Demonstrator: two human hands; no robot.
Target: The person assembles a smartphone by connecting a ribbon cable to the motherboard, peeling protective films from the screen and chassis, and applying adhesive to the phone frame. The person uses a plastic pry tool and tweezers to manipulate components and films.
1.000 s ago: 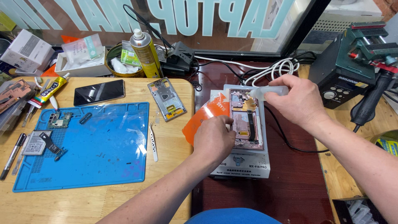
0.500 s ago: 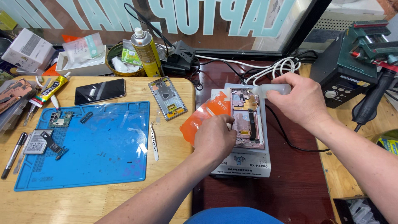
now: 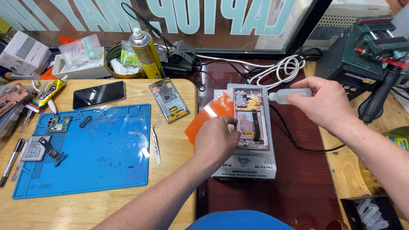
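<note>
Two hands busy, left hand (image 3: 216,139) gripping half-hidden orange card (image 3: 204,118), right hand (image 3: 326,103) squeezing bottle (image 3: 286,95)

Far beyond your left hand (image 3: 217,138), a white carton (image 3: 19,53) stands by a clear pouch (image 3: 81,49); nearer lies a dark phone screen (image 3: 99,94). Pale window lettering (image 3: 170,15) runs behind.

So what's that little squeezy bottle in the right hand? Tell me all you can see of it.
The bottle is small, soft-looking, translucent whitish plastic, with a thin needle-like nozzle. The right hand grips its rear half and holds it on its side, nozzle pointing left, the tip at the upper right edge of the opened pink phone lying on the white heating plate. Whether liquid is coming out cannot be told. The left hand does not touch it.
</note>
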